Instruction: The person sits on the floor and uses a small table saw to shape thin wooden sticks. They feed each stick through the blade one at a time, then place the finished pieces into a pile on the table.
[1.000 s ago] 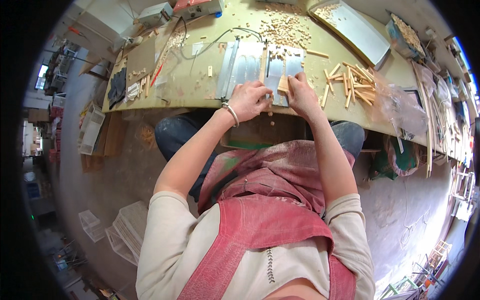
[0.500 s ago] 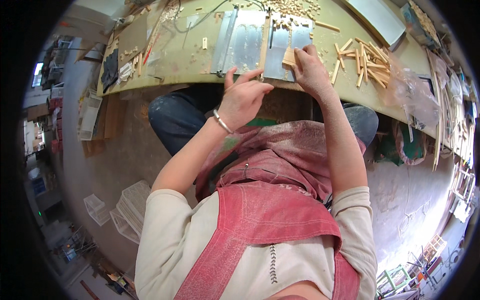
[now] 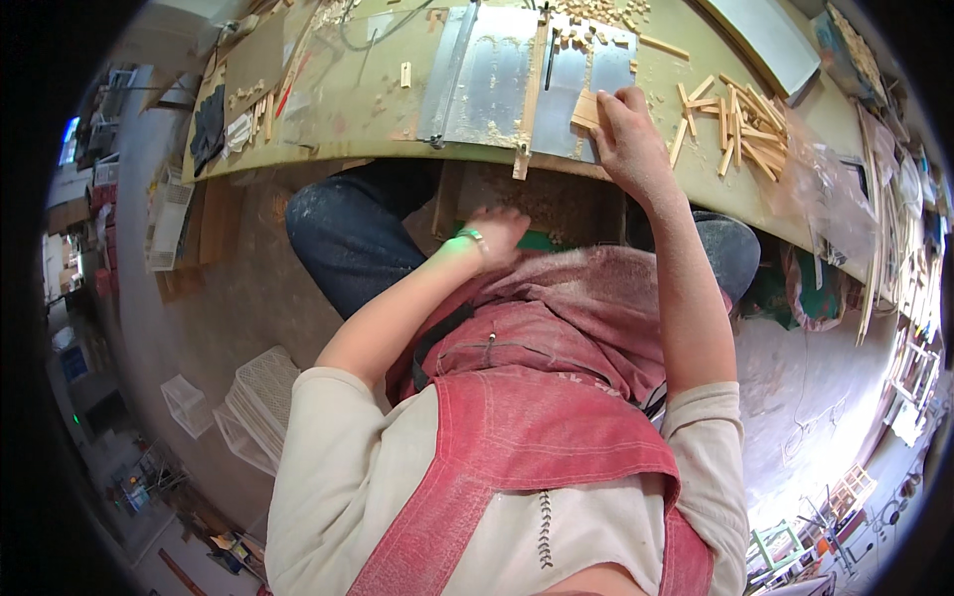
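Note:
My right hand (image 3: 631,139) is at the near edge of the metal plates (image 3: 487,89), its fingers closed on a small flat wooden piece (image 3: 585,109). The piece lies against the right-hand plate. Lower down, my left hand (image 3: 502,230) is below the table edge, over an open box (image 3: 586,214) with wood bits and dust inside. Its fingertips point down and away, so whether it holds anything is hidden. A narrow wooden strip (image 3: 524,149) runs between the plates, its end sticking out past the table edge. A slot with a dark blade-like bar (image 3: 550,68) lies right of the strip.
Loose wooden sticks (image 3: 745,124) are piled on the table (image 3: 388,124) at right, beside clear plastic (image 3: 820,184). Small wood blocks (image 3: 596,15) are scattered behind the plates. A dark glove (image 3: 209,129) lies far left. White wire baskets (image 3: 260,402) stand on the floor.
My left hand has dropped from the plates' near edge to the box below the table, its fingers less spread to view. My right hand stays on the flat wooden piece.

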The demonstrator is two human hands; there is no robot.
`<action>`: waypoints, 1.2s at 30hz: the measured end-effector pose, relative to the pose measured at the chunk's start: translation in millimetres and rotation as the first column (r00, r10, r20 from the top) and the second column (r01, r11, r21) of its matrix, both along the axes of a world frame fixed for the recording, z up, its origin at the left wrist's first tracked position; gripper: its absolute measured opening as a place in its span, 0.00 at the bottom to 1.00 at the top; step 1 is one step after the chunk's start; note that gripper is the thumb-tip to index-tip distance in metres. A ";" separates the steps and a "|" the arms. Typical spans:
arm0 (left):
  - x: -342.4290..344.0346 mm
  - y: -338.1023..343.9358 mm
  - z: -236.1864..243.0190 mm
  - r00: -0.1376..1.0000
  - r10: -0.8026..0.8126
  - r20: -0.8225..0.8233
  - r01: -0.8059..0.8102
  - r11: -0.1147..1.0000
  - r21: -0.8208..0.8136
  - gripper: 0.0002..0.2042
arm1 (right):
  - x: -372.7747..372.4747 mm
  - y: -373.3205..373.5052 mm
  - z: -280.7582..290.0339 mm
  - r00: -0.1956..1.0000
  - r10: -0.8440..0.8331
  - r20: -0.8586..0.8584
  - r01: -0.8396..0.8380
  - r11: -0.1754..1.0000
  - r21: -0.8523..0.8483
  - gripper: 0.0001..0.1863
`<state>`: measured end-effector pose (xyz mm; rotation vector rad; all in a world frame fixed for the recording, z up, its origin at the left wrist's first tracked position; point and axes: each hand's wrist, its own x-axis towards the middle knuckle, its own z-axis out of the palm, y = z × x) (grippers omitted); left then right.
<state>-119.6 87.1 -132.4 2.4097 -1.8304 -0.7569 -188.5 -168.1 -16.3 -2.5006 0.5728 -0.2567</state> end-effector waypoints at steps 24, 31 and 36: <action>97.7 57.3 -16.4 0.288 0.610 -0.738 -0.909 -0.070 -0.412 0.05 | 4.3 2.7 6.1 0.991 0.125 0.055 -0.122 0.991 -0.058 0.26; 212.2 51.5 -16.3 0.300 0.924 -0.237 -0.563 -0.029 -0.826 0.08 | 5.7 5.1 11.4 0.994 0.107 0.034 -0.105 0.994 -0.039 0.26; 232.4 44.4 -10.4 0.384 0.904 -0.188 -0.681 0.140 -0.719 0.07 | 6.1 9.1 16.0 0.996 0.095 0.000 -0.095 0.995 -0.024 0.25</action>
